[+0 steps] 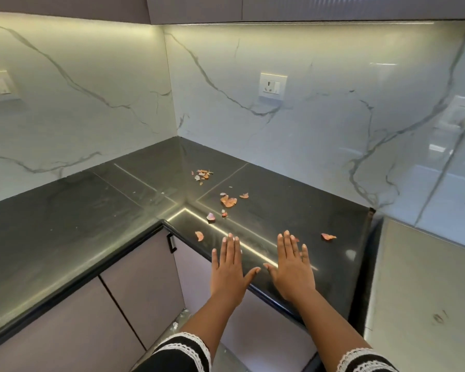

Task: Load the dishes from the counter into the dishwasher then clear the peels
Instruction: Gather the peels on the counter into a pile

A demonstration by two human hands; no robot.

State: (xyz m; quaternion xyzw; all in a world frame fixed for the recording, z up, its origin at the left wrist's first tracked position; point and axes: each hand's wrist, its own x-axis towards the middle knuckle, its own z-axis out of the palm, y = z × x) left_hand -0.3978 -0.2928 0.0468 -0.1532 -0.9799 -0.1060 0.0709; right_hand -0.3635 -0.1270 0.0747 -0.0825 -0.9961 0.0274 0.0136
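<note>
Both hands are held flat, palms down, side by side over the near edge of the dark L-shaped surface (pixel 78 210). The left hand (pixel 230 272) has its fingers straight and together, thumb out to the right; the right hand (pixel 293 269) mirrors it, thumb out to the left, the two thumb tips close but apart. Neither grip has hold of anything, and whether the palms touch the surface cannot be told.

The peels (pixel 229 201) lie scattered on the surface beyond the hands: a small heap (pixel 203 174) farthest back toward the corner, a few orange pieces in the middle, a pale piece (pixel 210 216) nearer, one scrap (pixel 199 235) just left of the left fingertips, and one (pixel 328 236) right of the right hand.

Marble wall panels rise behind, with a socket (pixel 272 85) on the right panel. Lilac cabinet doors (pixel 142 285) sit below
</note>
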